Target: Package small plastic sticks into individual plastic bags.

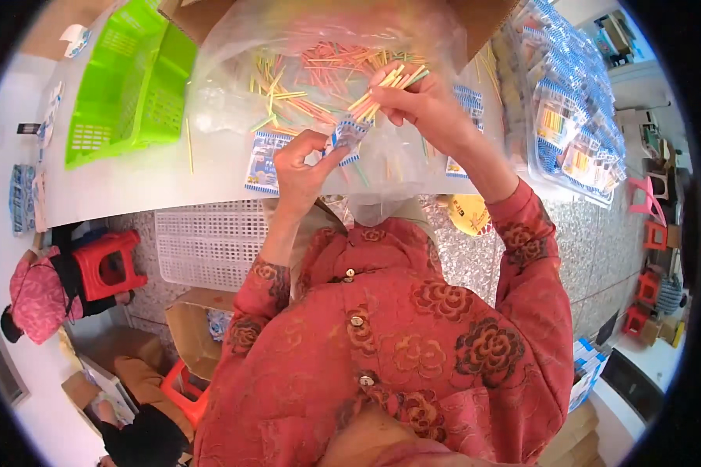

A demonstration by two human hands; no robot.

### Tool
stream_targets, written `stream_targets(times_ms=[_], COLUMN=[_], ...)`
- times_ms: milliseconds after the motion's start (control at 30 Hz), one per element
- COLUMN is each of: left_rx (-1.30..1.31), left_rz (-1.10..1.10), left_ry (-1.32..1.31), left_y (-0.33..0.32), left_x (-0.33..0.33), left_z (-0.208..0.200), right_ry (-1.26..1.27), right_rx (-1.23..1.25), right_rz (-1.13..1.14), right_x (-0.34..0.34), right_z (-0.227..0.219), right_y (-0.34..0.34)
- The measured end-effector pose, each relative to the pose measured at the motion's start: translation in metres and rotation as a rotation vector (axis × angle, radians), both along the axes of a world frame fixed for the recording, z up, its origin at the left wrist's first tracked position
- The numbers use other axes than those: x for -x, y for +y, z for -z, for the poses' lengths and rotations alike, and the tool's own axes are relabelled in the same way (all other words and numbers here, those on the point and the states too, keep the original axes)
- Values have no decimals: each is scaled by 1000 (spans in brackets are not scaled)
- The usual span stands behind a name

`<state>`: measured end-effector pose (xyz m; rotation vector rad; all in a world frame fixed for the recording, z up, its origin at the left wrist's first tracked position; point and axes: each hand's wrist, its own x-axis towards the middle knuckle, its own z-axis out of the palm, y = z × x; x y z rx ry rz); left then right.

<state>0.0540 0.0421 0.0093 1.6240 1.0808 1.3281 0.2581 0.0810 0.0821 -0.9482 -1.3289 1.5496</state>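
Pinched between the fingers of my left hand is a small blue-and-white plastic packet. My right hand grips a bunch of thin coloured sticks, mostly yellow, pink and green. The lower ends of the bunch meet the packet's upper edge; whether they are inside it I cannot tell. Behind both hands, a loose pile of similar sticks lies on a clear plastic bag. A flat packet rests on the table beside my left hand, and another packet is partly hidden by my right forearm.
A bright green basket stands at the table's left. On the right, a clear bin is heaped with filled packets. Cardboard flaps rise at the far edge. Below are a white perforated crate and a red stool.
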Motion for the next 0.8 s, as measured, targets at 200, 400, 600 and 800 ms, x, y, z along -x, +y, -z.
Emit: stream_targets(times_ms=[200, 400, 600, 800], left_rx=[-41, 46, 101, 35], left_rz=[-46, -61, -36, -53], left_ry=[6, -103, -121, -17], left_y=[1, 3, 2, 10], left_x=[1, -1, -2, -5], left_z=[1, 3, 2, -2], right_ry=[-241, -439, -533, -601], right_rx=[-208, -816, -851, -601], right_rz=[72, 56, 3, -36], right_x=[8, 14, 14, 15], right_z=[-15, -16, -19, -29], right_y=[-10, -13, -9, 0])
